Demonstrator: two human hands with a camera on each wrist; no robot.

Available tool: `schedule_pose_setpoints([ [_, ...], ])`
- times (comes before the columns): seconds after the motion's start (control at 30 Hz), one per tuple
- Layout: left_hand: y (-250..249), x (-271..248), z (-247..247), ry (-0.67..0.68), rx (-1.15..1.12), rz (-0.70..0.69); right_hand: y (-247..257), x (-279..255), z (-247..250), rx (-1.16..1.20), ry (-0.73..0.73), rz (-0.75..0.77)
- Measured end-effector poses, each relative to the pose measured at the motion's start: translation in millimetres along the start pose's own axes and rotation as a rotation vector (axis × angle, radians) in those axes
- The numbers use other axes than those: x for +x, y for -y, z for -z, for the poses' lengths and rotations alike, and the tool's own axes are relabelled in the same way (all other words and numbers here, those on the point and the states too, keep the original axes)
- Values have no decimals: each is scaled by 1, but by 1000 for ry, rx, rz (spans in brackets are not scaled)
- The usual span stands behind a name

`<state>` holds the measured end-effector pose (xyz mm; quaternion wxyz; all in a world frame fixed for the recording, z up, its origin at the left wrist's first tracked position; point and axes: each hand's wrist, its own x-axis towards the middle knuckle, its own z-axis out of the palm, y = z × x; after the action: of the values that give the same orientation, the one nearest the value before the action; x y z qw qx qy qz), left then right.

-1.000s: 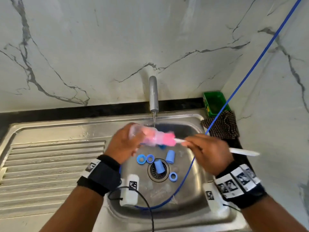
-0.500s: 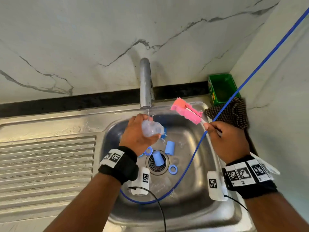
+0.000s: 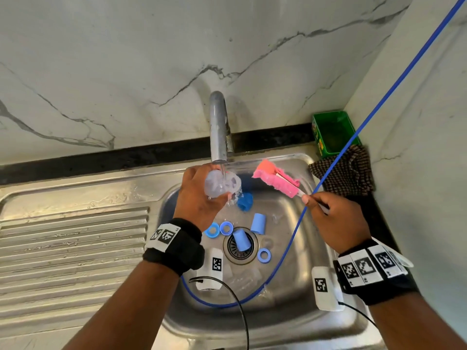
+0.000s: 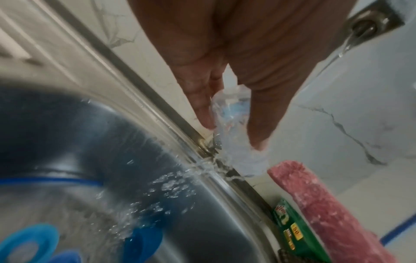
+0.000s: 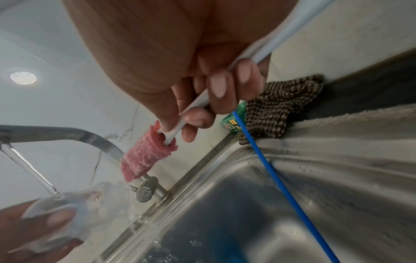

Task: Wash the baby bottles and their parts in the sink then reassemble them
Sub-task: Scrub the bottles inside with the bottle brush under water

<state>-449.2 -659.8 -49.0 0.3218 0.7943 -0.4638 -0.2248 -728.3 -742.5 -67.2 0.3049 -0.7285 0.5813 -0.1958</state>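
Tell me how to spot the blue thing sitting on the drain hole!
Look into the steel sink, below the tap. On the round drain lies a light blue cap, tipped on its side. The other blue cap and the blue rings sit off the drain.

Little legible text. Green box (image 4: 290, 229) at the far right corner behind the sink: red-and-yellow brand logo, blurred, unreadable; yellow patch below it looks like "80", not certain. Same box in the right wrist view (image 5: 233, 122): print too small. Wrist bands (image 3: 164, 236) and white tags (image 3: 216, 264) carry only black-and-white square marker codes, no letters.
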Motion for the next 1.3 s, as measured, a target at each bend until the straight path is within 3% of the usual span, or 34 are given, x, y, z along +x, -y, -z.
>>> schedule_pose_setpoints([
  [0.07,-3,-2,3,-6,-57,23,4,-2,-1,8,6,3],
  [0.1,-6,-4,5,7,-123,98,6,-2,-1,9,3,7],
  [0.2,-15,-8,9,94,-533,402,13,-4,-1,17,-5,22],
  [0.37,-22,-14,10,268,-1222,671,16,-5,-2,9,-14,52],
  [0.43,-21,-15,9,303,-1299,716,16,-6,-2,13,-15,55],
  [0.6,-14,-14,9,458,-1219,822,18,-9,-2,5,-14,61],
  [0.67,-14,-14,6,445,-1201,761,18,-10,-3,1,-16,62],
  [0.73,-12,-16,1,378,-1122,603,18,-10,-4,-4,-18,64],
  [0.83,1,-18,-6,277,-727,293,18,-9,-4,-10,-11,75],
  [0.9,6,-17,-4,196,-466,147,17,-9,-5,-15,-10,80],
  [0.97,8,-16,-3,131,-344,51,17,-10,-4,-19,-10,92],
  [1.2,-2,-7,2,83,-396,11,20,-10,-3,-31,-7,114],
  [1.3,1,-5,-3,150,-340,37,20,-10,-4,-28,-4,122],
])
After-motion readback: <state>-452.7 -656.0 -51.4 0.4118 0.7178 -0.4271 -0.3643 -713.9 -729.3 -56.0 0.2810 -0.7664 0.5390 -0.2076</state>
